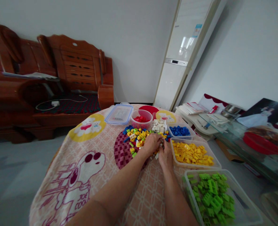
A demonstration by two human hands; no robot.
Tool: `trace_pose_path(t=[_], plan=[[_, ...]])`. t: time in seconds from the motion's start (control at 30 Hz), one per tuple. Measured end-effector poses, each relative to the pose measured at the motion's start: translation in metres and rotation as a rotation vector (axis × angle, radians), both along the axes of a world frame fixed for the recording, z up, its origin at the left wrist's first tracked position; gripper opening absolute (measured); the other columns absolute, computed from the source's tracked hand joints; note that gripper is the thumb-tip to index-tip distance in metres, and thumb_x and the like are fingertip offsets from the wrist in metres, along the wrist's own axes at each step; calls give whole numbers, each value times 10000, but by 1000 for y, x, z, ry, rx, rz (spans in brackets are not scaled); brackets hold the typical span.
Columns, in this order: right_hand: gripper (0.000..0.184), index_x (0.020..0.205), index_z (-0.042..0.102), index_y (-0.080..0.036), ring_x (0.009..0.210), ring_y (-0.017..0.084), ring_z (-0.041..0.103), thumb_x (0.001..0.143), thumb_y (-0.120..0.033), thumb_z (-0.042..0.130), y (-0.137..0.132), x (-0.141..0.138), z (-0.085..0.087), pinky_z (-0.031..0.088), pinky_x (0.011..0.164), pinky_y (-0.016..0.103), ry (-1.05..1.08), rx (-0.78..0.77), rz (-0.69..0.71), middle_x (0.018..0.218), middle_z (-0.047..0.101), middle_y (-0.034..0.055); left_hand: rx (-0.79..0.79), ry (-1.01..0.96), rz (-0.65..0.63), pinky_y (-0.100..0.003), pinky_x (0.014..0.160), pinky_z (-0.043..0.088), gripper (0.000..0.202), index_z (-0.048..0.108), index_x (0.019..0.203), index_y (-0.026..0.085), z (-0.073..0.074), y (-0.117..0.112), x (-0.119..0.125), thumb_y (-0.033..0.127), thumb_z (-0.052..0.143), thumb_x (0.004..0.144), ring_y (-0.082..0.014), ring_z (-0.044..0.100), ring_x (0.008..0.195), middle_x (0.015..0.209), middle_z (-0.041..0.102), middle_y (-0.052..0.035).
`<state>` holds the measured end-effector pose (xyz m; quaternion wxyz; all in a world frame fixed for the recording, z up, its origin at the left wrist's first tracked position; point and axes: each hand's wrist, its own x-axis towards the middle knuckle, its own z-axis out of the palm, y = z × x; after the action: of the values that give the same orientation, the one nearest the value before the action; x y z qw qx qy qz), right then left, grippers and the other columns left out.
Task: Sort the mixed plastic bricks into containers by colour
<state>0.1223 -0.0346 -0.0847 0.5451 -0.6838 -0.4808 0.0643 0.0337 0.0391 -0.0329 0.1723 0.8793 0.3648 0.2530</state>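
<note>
L grip point(153, 143): fingers bent down in the mixed blocks point(139, 135), tips v. close to R grip's; from here can't tell if it's got a pc.
R grip point(166, 153): fingers curled twd L grip; hold unclear too.
Mixed blocks: under & left of grips, on desk point(150, 191).
White blocks point(159, 126): heap just beyond grips.
Red tub point(141, 126): beyond L grip.
Yellow box point(188, 165): right beside R grip; blue box point(182, 137) past it, green box point(245, 216) nearer me.

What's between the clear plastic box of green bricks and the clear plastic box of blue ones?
A clear rectangular plastic box of yellow bricks, in the head view.
</note>
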Motion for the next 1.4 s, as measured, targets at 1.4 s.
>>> trace_pose_path(t=[1.4], plan=[[508,1285,635,-156,1198,237,598,828,-253,437,-7,-2,11,420,1076,426,188,17,79,1273,665,116,-538,-929,-81,-335,933,541,512,601,1282,103,-5,35,-3,119,600,770,-203,682,1059,1217,685,-143]])
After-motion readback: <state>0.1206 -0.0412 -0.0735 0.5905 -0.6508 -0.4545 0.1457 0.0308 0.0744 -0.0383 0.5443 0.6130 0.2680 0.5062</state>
